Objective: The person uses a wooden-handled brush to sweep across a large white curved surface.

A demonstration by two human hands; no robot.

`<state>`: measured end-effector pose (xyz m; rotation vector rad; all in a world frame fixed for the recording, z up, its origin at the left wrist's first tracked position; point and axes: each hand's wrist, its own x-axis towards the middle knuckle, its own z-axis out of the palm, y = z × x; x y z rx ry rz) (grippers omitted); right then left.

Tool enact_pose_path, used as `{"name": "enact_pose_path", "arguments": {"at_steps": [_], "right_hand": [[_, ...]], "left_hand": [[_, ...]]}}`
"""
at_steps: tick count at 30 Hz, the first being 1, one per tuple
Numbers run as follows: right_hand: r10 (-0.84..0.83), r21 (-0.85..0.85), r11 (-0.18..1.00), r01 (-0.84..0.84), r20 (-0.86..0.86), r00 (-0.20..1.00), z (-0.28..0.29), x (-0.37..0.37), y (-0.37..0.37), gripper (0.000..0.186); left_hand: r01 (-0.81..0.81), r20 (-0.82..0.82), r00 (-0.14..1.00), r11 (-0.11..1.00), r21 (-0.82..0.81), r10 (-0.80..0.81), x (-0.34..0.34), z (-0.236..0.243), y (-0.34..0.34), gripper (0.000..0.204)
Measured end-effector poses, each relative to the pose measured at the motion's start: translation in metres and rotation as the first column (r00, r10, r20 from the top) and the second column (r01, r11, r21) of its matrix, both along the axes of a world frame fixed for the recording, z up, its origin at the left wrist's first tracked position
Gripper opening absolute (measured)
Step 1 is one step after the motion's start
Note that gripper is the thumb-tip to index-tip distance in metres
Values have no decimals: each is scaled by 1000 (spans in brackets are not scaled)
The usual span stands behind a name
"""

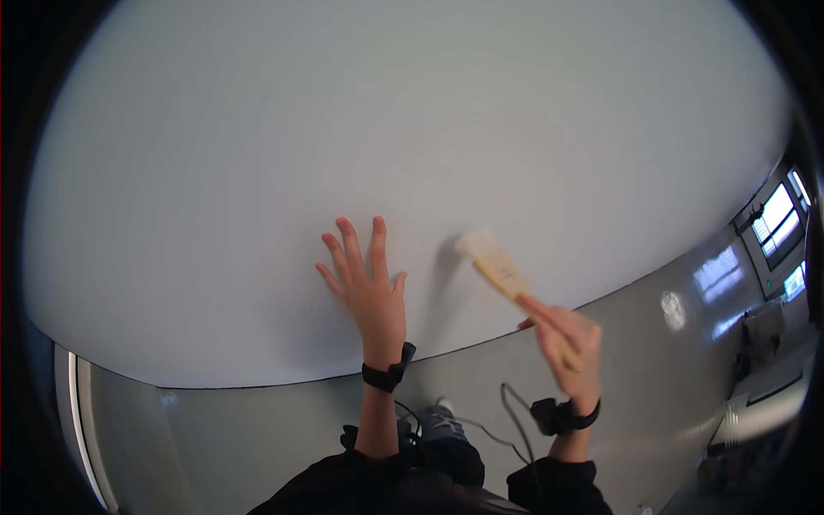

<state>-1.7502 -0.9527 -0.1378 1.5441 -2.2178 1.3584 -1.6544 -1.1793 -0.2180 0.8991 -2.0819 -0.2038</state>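
1. The left hand [371,287] lies flat against a large white wall [412,146], fingers spread and pointing up and slightly left, palm on the surface. It holds nothing.
2. The right hand [566,343] is curled around the wooden handle of a paintbrush [506,279], fingers wrapped tight on the lower end of the handle.
3. The paintbrush has a pale wooden handle and light bristles. Its long axis runs on a diagonal, from the right hand at lower right up to the bristle end at upper left.
4. The bristle end points up and left, toward the wall, and sits just right of the left hand's fingertips. It appears to meet the wall surface, though the blur there makes true contact hard to judge.
5. A soft grey shadow [442,283] falls on the wall between the left hand and the brush.
6. Each wrist carries a black band: one on the left wrist [388,373], one on the right wrist [562,415]. A thin dark cable [515,421] loops between the forearms.
7. Both forearms come out of dark sleeves [549,485] at the lower edge of the view.
8. Below the wall's lower edge stretches a glossy grey floor [652,343] with bright reflections; a shoe [433,422] shows between the arms.
9. At far right stand windows [777,219].
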Motion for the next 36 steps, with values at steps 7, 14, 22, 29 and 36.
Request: {"name": "enact_pose_path", "arguments": {"at_steps": [7,14,22,29,36], "right_hand": [[-101,-327,938,114,57,993,12,-17,2,41],[-196,-233,962,145,-213,957,-5,-25,-7,39],[-111,100,986,137,-233,966,-51,-44,-3,25],[47,-8,999,-48,-133,990,-17,-76,16,28],[-192,-286,956,72,-418,888,4,-91,-30,43]], "left_hand": [[-155,-61,987,984,-93,149,-3,-11,-1,102],[-159,-82,985,981,-108,150,1,-8,7,100],[-185,-116,978,977,-107,172,-3,-4,2,105],[-181,-55,983,974,-136,175,-3,-8,-12,112],[-213,-48,977,971,-111,209,-9,-5,-10,108]]}}
